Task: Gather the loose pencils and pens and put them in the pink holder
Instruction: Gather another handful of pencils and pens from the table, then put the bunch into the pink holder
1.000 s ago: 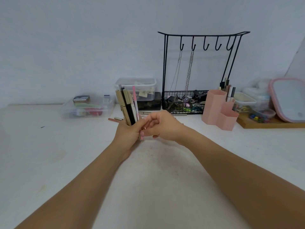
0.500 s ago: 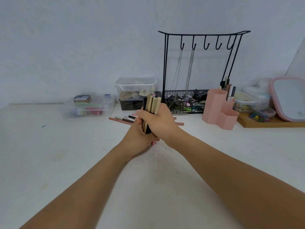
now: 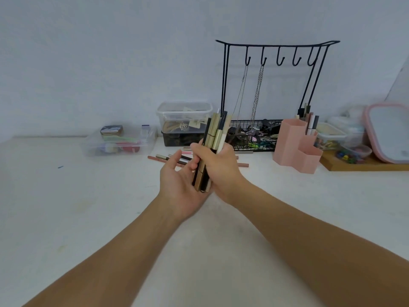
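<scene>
The right hand (image 3: 221, 171) has its fingers curled tight round a bundle of pens and pencils (image 3: 213, 138), held nearly upright above the middle of the white table (image 3: 66, 218). The left hand (image 3: 179, 185) lies palm-up beside it, fingers relaxed and spread, its palm touching the bundle's lower ends. More loose pencils and pens (image 3: 174, 159) lie flat on the table behind the hands, toward the back edge. The pink holder (image 3: 296, 149) stands near the back right, well apart from the hands, with a few pens already upright in it, just in front of a black wire rack (image 3: 276, 85) hung with chains.
</scene>
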`<state>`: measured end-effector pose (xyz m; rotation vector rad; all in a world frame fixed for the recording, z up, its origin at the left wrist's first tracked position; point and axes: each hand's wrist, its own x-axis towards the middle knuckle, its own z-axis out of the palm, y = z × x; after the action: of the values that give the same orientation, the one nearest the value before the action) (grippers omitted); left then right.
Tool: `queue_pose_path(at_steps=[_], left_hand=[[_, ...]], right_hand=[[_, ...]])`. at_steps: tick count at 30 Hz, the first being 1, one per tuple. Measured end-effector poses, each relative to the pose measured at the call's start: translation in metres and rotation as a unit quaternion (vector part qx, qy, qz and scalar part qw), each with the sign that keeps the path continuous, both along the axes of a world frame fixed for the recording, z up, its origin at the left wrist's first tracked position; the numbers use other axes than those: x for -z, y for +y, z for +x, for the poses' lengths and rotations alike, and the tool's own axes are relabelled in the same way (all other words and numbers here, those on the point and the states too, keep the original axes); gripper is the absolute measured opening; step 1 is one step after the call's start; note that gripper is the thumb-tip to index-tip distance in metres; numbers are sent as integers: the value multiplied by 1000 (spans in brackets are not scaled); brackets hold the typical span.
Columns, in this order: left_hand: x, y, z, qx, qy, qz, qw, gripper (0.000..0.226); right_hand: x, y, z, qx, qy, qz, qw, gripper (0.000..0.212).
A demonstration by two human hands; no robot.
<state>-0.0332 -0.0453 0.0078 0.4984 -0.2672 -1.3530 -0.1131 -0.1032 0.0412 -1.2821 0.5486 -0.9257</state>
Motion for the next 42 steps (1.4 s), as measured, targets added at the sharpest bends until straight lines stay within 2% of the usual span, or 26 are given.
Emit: queue_pose_path(at_steps=[2,3,4,6,7,9,15,18,20,22,24,27,31,35,39,42], left_hand=[[-2,-2,0,-16,-72,20,997,63],[-3,-5,0,-47,-138,34,989,59],[-5,-8,-1,-86,-208,57,973,56],[-6,-11,-3,-168,-340,107,919,44],[-6,-11,-4,-194,-387,118,894,40],[-4,-11,-6,-209,-427,121,871,35],[0,-13,-4,-180,-468,116,857,33],[1,-11,-4,-167,-478,114,855,34],[1,-10,-4,-163,-482,116,853,33],[2,-10,-5,-156,-488,116,851,31],[2,-11,-6,-148,-495,118,848,29],[0,-11,-8,-145,-503,116,844,30],[0,-11,-8,-147,-497,115,848,31],[1,-12,-7,-145,-490,117,852,31],[2,-11,-6,-140,-500,115,847,33],[2,-12,-6,-141,-500,116,847,34]], right_hand=[[0,-3,0,16,10,-31,999,14],[-2,-8,-3,37,26,-65,997,17],[-3,-14,-7,65,49,-106,991,21],[1,-27,-16,116,94,-172,974,28],[5,-31,-20,131,104,-182,969,29],[15,-39,-25,145,103,-177,968,29],[23,-40,-28,139,116,-180,967,27],[15,-44,-46,141,158,-211,954,18],[4,-58,-70,189,218,-254,923,14],[-8,-76,-102,267,273,-295,876,11],[-16,-92,-134,324,297,-299,847,11],[-14,-105,-159,336,315,-248,852,11],[-9,-111,-163,291,356,-192,867,5],[-8,-105,-158,263,376,-201,866,13],[-5,-90,-156,235,351,-194,885,4],[-7,-78,-153,225,327,-174,901,7]])
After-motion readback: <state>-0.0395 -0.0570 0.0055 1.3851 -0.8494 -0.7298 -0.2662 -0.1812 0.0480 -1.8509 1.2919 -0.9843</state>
